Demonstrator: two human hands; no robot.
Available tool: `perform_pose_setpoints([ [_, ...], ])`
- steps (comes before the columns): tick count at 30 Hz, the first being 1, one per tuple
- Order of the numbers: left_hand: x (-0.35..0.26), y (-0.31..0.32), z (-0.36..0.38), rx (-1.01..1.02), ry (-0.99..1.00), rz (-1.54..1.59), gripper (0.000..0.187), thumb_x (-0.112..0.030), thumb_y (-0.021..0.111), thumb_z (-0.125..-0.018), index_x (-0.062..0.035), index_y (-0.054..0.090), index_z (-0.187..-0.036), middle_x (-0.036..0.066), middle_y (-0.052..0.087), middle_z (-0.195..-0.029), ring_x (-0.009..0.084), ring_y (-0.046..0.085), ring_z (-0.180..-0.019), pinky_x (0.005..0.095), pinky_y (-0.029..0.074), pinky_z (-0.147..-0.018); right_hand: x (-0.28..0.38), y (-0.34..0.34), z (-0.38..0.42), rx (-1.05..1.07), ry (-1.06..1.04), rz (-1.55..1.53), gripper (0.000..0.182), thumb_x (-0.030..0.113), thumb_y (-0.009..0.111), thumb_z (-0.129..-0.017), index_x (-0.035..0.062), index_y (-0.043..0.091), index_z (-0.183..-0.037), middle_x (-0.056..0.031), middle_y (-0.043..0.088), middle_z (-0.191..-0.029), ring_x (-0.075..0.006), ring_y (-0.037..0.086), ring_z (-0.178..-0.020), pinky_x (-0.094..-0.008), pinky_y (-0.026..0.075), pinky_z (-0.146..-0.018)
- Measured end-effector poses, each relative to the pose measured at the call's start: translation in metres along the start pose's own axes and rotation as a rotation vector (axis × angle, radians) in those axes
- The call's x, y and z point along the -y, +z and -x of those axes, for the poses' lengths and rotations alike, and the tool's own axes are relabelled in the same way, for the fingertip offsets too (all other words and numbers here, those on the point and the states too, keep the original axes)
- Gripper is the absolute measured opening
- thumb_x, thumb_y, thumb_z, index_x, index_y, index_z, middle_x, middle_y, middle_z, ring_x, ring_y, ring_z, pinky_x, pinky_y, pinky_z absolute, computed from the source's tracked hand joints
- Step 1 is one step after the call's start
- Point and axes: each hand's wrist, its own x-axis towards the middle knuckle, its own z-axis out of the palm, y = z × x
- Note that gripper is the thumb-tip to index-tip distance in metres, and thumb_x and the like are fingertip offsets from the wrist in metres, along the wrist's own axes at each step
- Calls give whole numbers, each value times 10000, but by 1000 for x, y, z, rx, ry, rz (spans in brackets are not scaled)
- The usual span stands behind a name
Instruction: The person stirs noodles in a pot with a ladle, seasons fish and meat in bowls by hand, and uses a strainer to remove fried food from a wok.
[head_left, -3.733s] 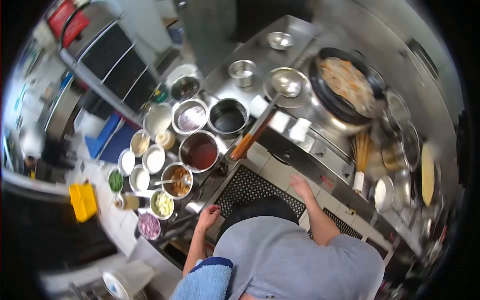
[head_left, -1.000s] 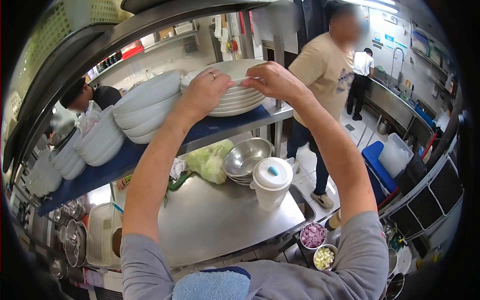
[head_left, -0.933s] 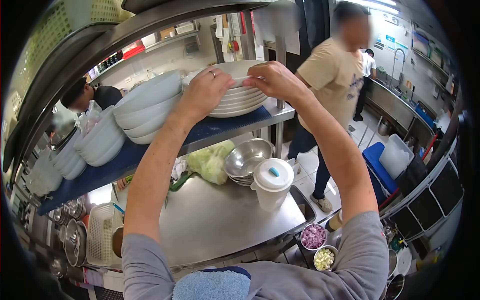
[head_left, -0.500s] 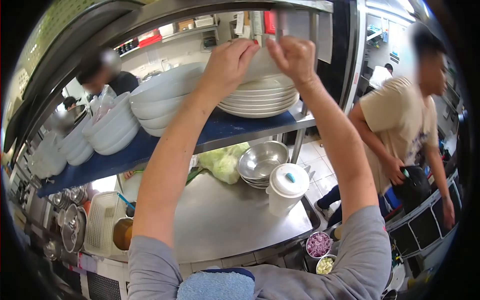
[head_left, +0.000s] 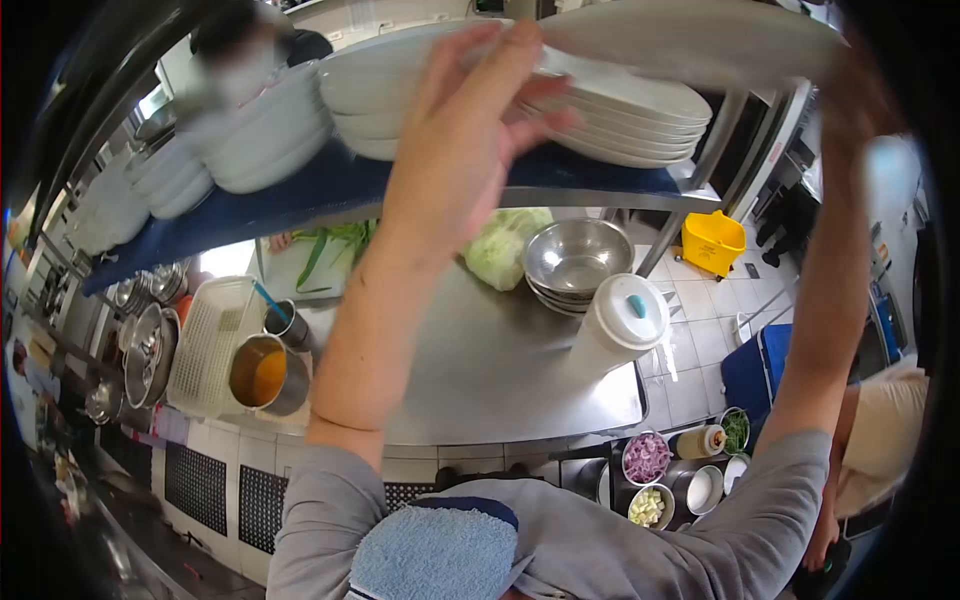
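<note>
A white plate (head_left: pixel 690 40), blurred and seen almost edge-on, is raised at the top of the view. My right hand (head_left: pixel 858 105) grips its right end, the fingers dim and smeared at the view's edge. At the plate's left end is my left hand (head_left: pixel 475 120), thumb at the rim and blurred fingers spread below it. Just beneath the raised plate, a stack of white plates (head_left: pixel 640 130) rests on the blue-covered shelf (head_left: pixel 290 215). Stacked white bowls (head_left: pixel 370 95) stand behind and left of my left hand.
Below the shelf, the steel counter (head_left: pixel 480 385) holds a lidded white jug (head_left: pixel 620 320), metal bowls (head_left: pixel 578 255) and bagged greens (head_left: pixel 505 245). To the left are a white basket (head_left: pixel 205 350) and a metal pot (head_left: pixel 270 375). One person stands behind the bowls, another at lower right (head_left: pixel 890 440).
My view has shifted, and the plate has gone from above the stack to the upper right. My right hand has swung far right, widening the space between my hands. The person at right now appears lower.
</note>
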Motion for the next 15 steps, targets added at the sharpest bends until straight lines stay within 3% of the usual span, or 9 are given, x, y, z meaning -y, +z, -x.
perform_pose_setpoints([
  [3, -5, -11, 50, 323, -397, 516, 663, -541, 419, -932, -19, 382, -1340, 162, 495, -1304, 307, 520, -1171, 466, 468, -940, 56, -61, 17, 146, -64, -82, 304, 203, 594, -821, 47, 475, -589, -83, 460, -566, -224, 452, -484, -351, 354, -470],
  [4, -10, -7, 70, 217, -521, 702, 614, -532, 366, -957, -79, 352, -1371, 105, 545, -1238, 239, 616, -1021, 429, 556, -753, 80, -80, 25, 212, -75, -141, 316, 218, 595, -819, 50, 463, -586, -79, 454, -569, -221, 449, -483, -350, 352, -467],
  [5, 3, -26, 89, 323, -612, 766, 629, -539, 350, -958, -78, 339, -1386, 108, 514, -1299, 221, 594, -1076, 421, 538, -827, 105, -94, 32, 271, -76, -199, 328, 233, 595, -817, 54, 450, -583, -76, 447, -571, -218, 446, -483, -348, 349, -465],
  [6, 3, -32, 111, 242, -680, 679, 642, -550, 333, -957, -76, 335, -1390, 107, 505, -1318, 209, 556, -1139, 396, 492, -924, 131, -105, 40, 335, -66, -276, 342, 249, 595, -815, 57, 438, -581, -73, 440, -574, -215, 443, -483, -346, 346, -462],
  [7, 19, -52, 139, 220, -761, 631, 604, -503, 370, -966, -70, 346, -1386, 107, 521, -1299, 223, 529, -1171, 394, 444, -986, 159, -110, 47, 383, -40, -355, 355, 264, 596, -813, 60, 425, -578, -70, 434, -577, -212, 441, -482, -344, 343, -460],
  [9, 40, -95, 195, 135, -1096, 680, 542, -261, 554, -916, 5, 376, -1353, 166, 522, -1282, 264, 537, -1163, 440, 446, -981, 211, -104, 69, 457, 58, -497, 383, 294, 596, -810, 66, 400, -573, -63, 421, -582, -206, 435, -482, -341, 337, -455],
  [11, 68, -151, 251, 40, -1253, 691, 550, -163, 586, -859, 47, 387, -1327, 187, 516, -1283, 297, 541, -1155, 483, 457, -958, 265, -81, 103, 457, 226, -575, 412, 325, 597, -806, 72, 375, -568, -57, 407, -588, -201, 430, -481, -338, 331, -450],
  [14, 88, -226, 317, -237, -1256, 694, 529, -97, 584, -799, 35, 429, -1287, 186, 539, -1246, 323, 560, -1110, 489, 479, -924, 354, -24, 195, 304, 552, -481, 418, 317, 589, -770, 68, 345, -540, -72, 392, -565, -238, 411, -485, -357, 325, -473],
  [15, 101, -255, 337, -308, -1264, 603, 530, -92, 588, -788, 30, 434, -1280, 184, 544, -1234, 323, 566, -1096, 490, 484, -914, 376, -15, 228, 375, 668, -541, 356, 254, 618, -747, 56, 382, -569, -92, 440, -622, -256, 423, -536, -365, 326, -505],
])
